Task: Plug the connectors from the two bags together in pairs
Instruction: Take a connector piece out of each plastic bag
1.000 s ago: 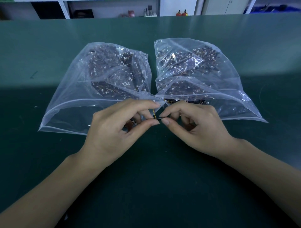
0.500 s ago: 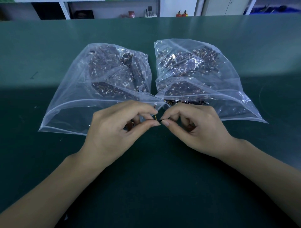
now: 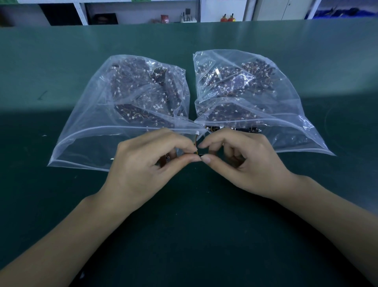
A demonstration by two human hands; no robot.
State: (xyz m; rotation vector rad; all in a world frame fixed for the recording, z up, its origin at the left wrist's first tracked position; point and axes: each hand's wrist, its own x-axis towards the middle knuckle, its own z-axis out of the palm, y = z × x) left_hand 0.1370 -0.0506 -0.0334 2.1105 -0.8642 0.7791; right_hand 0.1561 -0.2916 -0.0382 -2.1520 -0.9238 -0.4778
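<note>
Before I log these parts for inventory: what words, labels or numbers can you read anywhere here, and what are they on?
None can be read.
Left bag and right bag: clear plastic, no print visible.
Red item on the far shelf: any label too small and blurred.
Green strip at the top edge: no legible text.

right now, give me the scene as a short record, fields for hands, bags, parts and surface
left hand: pinches a small connector with thin wires between thumb and forefinger
right hand: pinches the mating piece, fingertips meeting the left hand's
joint: mostly hidden by fingers, cannot tell if seated
left bag: clear, lying flat, full of dark wired connectors, mouth toward the person
right bag: clear, same kind of fill, beside the left bag, their near corners touching
table: dark green mat
background: shelves with small items
</note>
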